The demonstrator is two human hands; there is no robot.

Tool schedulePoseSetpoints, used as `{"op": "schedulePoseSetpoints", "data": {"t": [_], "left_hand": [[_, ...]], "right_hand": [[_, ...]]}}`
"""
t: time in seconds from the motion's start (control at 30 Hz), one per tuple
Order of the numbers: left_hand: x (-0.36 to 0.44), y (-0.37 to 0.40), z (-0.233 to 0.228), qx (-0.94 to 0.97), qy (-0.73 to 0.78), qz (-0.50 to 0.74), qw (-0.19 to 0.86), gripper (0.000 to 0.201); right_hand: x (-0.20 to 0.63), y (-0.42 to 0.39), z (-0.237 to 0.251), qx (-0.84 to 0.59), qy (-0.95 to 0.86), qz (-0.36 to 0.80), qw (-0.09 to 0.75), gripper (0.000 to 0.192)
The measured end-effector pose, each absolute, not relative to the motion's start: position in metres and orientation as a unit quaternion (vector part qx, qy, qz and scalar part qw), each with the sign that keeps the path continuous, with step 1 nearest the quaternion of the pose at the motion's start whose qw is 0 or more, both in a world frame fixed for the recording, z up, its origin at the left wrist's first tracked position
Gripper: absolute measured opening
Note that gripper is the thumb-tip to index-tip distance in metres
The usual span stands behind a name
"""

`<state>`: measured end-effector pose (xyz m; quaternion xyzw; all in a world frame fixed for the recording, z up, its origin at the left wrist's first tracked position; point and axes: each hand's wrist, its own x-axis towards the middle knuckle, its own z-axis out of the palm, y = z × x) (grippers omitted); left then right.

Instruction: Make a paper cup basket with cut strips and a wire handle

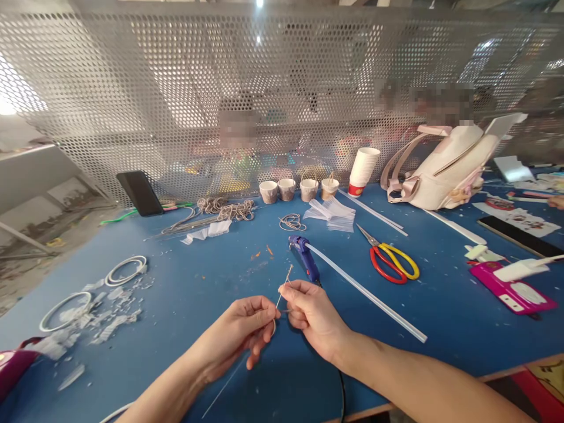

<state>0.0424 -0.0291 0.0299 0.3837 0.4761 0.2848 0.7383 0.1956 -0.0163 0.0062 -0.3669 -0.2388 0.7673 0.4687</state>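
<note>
Low in the middle of the view, my left hand (247, 332) pinches a thin beige cord (289, 274) between thumb and forefinger. The thumb and fingers of my right hand (312, 314) close on the same cord a little higher up. Its twisted-looking tip sticks up above my right fingertips. A fine pale strand (224, 389) trails from below my left hand toward the bottom edge. Just beyond my right hand lies a blue glue gun (305, 258), with a long clear glue stick (370, 292) running from its back end.
Red-and-yellow-handled scissors (388, 261) lie at right, near a magenta power strip (513, 288). Small paper cups (286, 189), coiled cords (227, 208) and a pale backpack (445, 164) line the perforated metal panel (176, 106). White rings (126, 270) and scraps are at left.
</note>
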Motion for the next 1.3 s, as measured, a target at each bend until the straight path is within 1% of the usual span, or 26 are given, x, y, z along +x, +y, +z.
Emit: {"op": "schedulePoseSetpoints", "data": {"t": [0.17,0.3,0.4,0.5,0.57,0.73,0.97,1.07,1.2,1.3], "left_hand": [[0.046,-0.032,0.033,0.38,0.49,0.309,0.721,0.031],[0.053,-0.038,0.026,0.395,0.506,0.359,0.678,0.032],[0.055,-0.042,0.022,0.435,0.517,0.385,0.629,0.032],[0.055,-0.044,0.02,0.502,0.523,0.408,0.555,0.032],[0.057,-0.045,0.02,0.523,0.537,0.405,0.523,0.032],[0.06,-0.044,0.023,0.481,0.597,0.361,0.532,0.038],[0.054,-0.053,0.017,0.524,0.589,0.428,0.443,0.034],[0.054,-0.054,0.017,0.527,0.577,0.418,0.463,0.032],[0.059,-0.047,0.029,0.495,0.56,0.411,0.522,0.03],[0.064,-0.04,0.037,0.485,0.552,0.4,0.548,0.028]], "right_hand": [[0.196,-0.015,0.006,-0.364,-0.228,0.77,0.472,0.034],[0.196,-0.014,0.005,-0.359,-0.201,0.781,0.47,0.034],[0.197,-0.013,0.005,-0.351,-0.18,0.791,0.468,0.034],[0.198,-0.013,0.006,-0.341,-0.173,0.799,0.464,0.034],[0.198,-0.013,0.006,-0.339,-0.187,0.796,0.465,0.034],[0.197,-0.012,0.007,-0.361,-0.228,0.763,0.485,0.034],[0.193,-0.015,0.009,-0.352,-0.201,0.783,0.471,0.036],[0.193,-0.015,0.009,-0.35,-0.229,0.773,0.477,0.034],[0.193,-0.014,0.009,-0.376,-0.282,0.729,0.498,0.033],[0.191,-0.014,0.011,-0.394,-0.319,0.696,0.509,0.034]]}}
